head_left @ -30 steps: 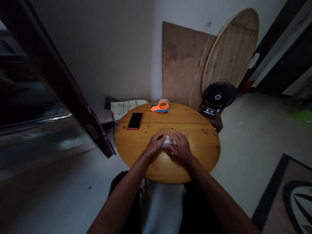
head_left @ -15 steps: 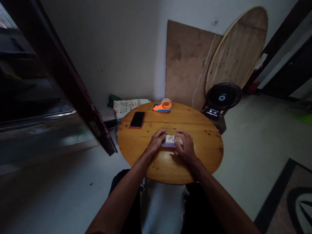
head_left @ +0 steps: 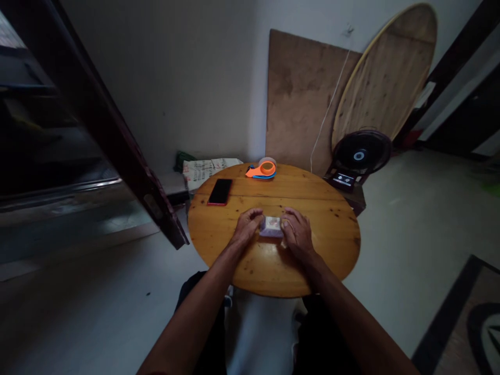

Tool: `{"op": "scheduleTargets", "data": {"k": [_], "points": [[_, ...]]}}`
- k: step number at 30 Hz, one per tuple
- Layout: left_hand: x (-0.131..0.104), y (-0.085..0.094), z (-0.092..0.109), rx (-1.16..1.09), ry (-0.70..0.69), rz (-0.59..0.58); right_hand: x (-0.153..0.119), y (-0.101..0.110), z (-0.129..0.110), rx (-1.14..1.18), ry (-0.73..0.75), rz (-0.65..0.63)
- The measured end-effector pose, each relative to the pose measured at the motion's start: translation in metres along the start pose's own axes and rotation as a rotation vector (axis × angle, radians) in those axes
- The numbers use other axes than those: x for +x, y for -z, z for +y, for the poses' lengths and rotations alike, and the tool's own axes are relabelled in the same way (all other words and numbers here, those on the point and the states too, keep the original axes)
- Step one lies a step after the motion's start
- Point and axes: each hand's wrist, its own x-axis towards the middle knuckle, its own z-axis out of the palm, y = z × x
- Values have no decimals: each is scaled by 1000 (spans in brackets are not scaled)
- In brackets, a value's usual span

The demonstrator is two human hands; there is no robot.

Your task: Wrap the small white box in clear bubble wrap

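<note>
Now the small white-topped box with pale purple sides (head_left: 272,227) shows more fully than one second ago, when fingers covered much of it. It sits on the round, varnished wooden table (head_left: 269,271), between the left hand (head_left: 249,225) and the right hand (head_left: 297,232). Both hands are curled at its ends; whether either grips it, I cannot tell. Print on the box and dark characters on the white sheet (head_left: 207,169) are too small to read. Count one box, one red-edged black phone (head_left: 220,192), one orange-and-blue tape dispenser (head_left: 262,170).
</note>
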Motion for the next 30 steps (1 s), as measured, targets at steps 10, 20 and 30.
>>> {"op": "scheduleTargets", "data": {"k": [10,20,30], "points": [[2,-1,-10,70,-82,-51,0,-3,3,-3,-35,14],[-3,1,-4,187,-127,-6,2,-9,11,146,-202,72],[-7,2,1,336,-155,-31,34,-14,40,520,-577,-167]]}}
